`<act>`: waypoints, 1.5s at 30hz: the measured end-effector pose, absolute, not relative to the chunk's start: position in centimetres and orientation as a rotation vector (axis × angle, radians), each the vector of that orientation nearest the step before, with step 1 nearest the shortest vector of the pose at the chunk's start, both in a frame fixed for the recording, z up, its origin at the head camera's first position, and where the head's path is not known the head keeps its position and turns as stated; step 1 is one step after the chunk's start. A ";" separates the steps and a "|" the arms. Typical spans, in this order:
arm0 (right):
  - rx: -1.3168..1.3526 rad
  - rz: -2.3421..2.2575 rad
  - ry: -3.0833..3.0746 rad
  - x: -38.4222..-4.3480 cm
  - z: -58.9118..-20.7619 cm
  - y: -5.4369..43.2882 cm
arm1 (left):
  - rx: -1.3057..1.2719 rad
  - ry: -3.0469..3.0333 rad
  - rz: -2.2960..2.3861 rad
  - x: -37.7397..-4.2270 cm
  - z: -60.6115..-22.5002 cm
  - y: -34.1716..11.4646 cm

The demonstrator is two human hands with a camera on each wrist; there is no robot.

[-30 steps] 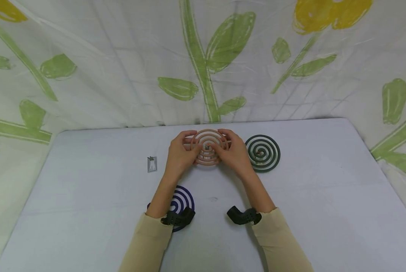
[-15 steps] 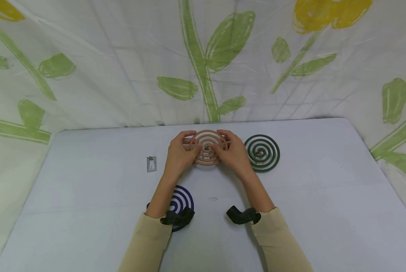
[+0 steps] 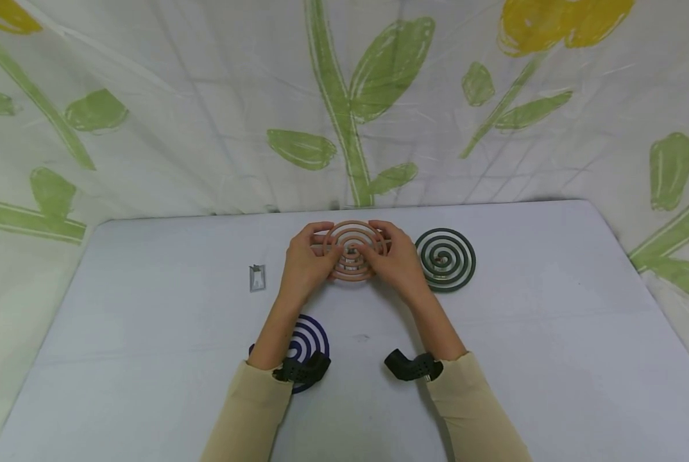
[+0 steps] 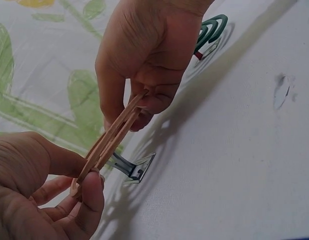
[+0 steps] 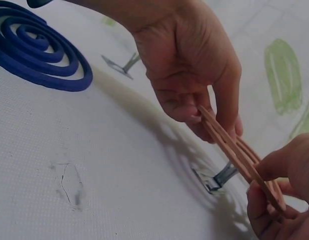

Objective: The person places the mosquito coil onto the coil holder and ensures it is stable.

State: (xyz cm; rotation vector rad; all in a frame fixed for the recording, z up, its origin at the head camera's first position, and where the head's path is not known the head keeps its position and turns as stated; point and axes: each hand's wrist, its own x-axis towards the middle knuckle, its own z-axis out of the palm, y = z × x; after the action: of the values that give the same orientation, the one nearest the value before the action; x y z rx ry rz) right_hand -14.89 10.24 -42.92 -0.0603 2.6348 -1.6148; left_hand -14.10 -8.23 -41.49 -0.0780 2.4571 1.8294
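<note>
A terracotta mosquito coil (image 3: 353, 278) is held level above the table between both hands. The left hand (image 3: 306, 266) pinches its left edge, and the right hand (image 3: 400, 262) pinches the right edge, thumbs on top reaching toward the centre. Both wrist views show the coil edge-on, its rings slightly spread. Beneath it stands a small metal coil stand (image 4: 137, 169) with an upright prong; whether the prong touches the coil cannot be told. A dark green mosquito coil (image 3: 445, 289) rests raised on another stand, right of the right hand. A blue mosquito coil (image 5: 69, 84) lies under the left forearm.
Left of the left hand, a bare metal stand (image 3: 257, 280) sits on the white table (image 3: 148, 333). Behind the table's back edge hangs a white curtain (image 3: 206, 128) with painted green leaves. A small scuff (image 3: 360, 337) marks the cloth between the forearms.
</note>
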 end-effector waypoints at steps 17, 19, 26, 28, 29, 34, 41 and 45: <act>-0.055 -1.651 2.595 -14.8 -43.1 10.2 | -0.084 2.457 1.811 -14.1 -41.7 -8.2; -0.057 -1.655 2.595 -14.8 -43.1 10.2 | -0.088 2.455 1.810 -14.1 -41.7 -8.1; -0.059 -1.638 2.611 -15.0 -43.3 10.3 | -0.097 2.450 1.803 -14.1 -41.7 -8.1; -0.071 -1.625 2.625 -15.0 -43.3 10.3 | -0.097 2.452 1.799 -14.1 -41.7 -8.1; -0.080 -1.620 2.632 -15.0 -43.3 10.2 | -0.098 2.454 1.795 -14.1 -41.7 -8.1; -0.109 -1.615 2.644 -15.0 -43.1 10.2 | -0.101 2.479 1.769 -14.1 -41.6 -8.1; -0.116 -1.584 2.676 -15.1 -43.3 10.3 | -0.090 2.519 1.713 -14.2 -41.8 -8.1; -0.118 -1.565 2.686 -15.1 -43.4 10.3 | -0.085 2.546 1.681 -14.2 -41.9 -8.2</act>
State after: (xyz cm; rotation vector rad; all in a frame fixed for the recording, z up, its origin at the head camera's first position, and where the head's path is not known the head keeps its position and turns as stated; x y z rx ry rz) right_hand -15.13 10.31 -43.39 -0.1178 2.6863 -1.5655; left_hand -14.21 -8.15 -41.86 -0.0852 2.5456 1.6813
